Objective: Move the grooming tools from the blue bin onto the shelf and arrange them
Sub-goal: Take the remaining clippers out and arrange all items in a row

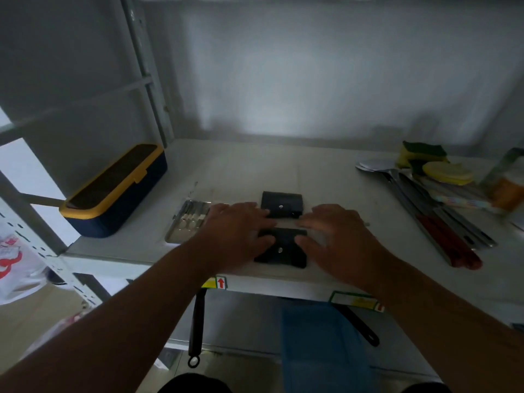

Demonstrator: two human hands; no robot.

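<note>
Two black snap-button pouches lie on the white shelf [243, 171]: the far pouch [281, 204] and the near pouch [280, 252] at the front edge. A pale flat strip [286, 223] lies between them, and both hands hold its ends. My left hand [235, 231] covers its left end, fingers resting on the near pouch. My right hand [337, 236] grips the right end. A silver tray of metal grooming tools [188, 222] sits just left of my left hand. Below the shelf a blue bin [320, 341] shows, blurred.
A navy box with a yellow lid [116, 191] stands at the shelf's left. Ladles, knives and a red-handled tool [442, 222] lie at the right, with sponges [425, 157] and a jar [507, 182] behind. Black pan handles [197, 321] hang under the shelf.
</note>
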